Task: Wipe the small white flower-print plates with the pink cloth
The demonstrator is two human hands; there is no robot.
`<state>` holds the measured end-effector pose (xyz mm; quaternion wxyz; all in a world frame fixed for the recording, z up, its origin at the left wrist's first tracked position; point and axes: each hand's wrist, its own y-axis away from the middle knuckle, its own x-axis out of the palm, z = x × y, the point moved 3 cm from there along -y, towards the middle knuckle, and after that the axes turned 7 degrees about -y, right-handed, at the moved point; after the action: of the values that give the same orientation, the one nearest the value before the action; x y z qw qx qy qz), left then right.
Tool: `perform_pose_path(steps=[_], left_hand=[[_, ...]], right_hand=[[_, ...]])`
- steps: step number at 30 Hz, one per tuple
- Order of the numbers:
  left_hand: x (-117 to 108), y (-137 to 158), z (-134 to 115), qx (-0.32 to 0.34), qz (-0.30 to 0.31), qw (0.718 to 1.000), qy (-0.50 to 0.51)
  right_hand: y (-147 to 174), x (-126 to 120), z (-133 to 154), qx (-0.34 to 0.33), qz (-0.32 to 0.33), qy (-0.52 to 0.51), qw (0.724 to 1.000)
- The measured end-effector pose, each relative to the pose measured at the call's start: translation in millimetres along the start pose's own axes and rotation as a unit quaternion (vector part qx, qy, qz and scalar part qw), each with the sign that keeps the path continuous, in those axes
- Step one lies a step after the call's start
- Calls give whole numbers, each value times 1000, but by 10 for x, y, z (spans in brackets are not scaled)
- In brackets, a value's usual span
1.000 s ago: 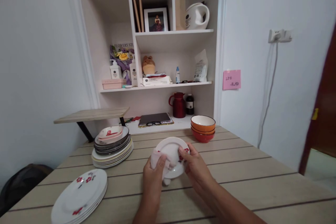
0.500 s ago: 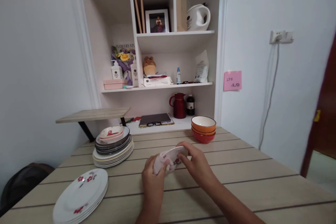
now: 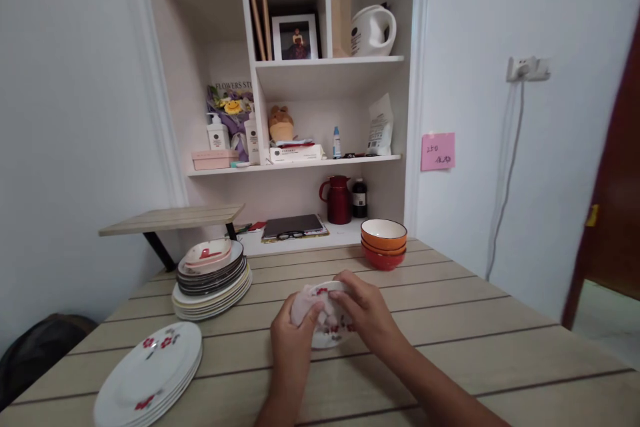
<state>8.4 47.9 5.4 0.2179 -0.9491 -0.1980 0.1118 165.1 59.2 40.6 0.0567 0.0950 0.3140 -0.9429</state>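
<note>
Over the middle of the table I hold a small white plate (image 3: 331,336) with red flowers, tilted so its face shows. My right hand (image 3: 367,312) grips its right edge, the thumb lying on the face. Bunched in my left hand (image 3: 293,337) is a pale pink cloth (image 3: 303,304), which lies against the left part of the plate. The fingers behind the plate are hidden. Nearest on the left is a stack of white flowered plates (image 3: 150,373). Beyond the plate stand stacked orange and red bowls (image 3: 384,244).
Farther back on the left, a taller stack of plates (image 3: 213,287) carries a pinkish dish (image 3: 207,253) on top. A small raised shelf (image 3: 170,219) stands behind it. At the table's far side are a laptop (image 3: 294,227), a red jug (image 3: 339,200) and a dark bottle (image 3: 359,199).
The plate has turned from a steep edge-on tilt to show more of its flowered face. The cloth has shifted up over its left side. The view has moved slightly.
</note>
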Motion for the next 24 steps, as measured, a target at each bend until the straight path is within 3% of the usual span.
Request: perform_pose_path(steps=[3, 8, 12, 15, 17, 19, 22, 24], left_hand=[[-23, -27, -17, -49, -3, 998, 37], [-21, -42, 44, -106, -19, 991, 74], [30, -44, 155, -137, -22, 985, 104], [35, -38, 209, -152, -28, 977, 147], [13, -23, 211, -155, -45, 975, 153], [-10, -1, 184, -149, -55, 979, 131], [-18, 23, 116, -104, -38, 991, 72], [-22, 28, 78, -57, -32, 998, 25]], right_hand=[[17, 63, -86, 68, -46, -159, 984], [55, 184, -176, 137, -93, -359, 919], [76, 248, -196, 188, -138, -466, 854], [87, 297, -195, 221, -132, -507, 823], [86, 311, -200, 238, -102, -504, 824], [77, 285, -222, 251, -71, -467, 845], [43, 166, -256, 225, -54, -350, 908], [11, 68, -235, 163, -61, -253, 952]])
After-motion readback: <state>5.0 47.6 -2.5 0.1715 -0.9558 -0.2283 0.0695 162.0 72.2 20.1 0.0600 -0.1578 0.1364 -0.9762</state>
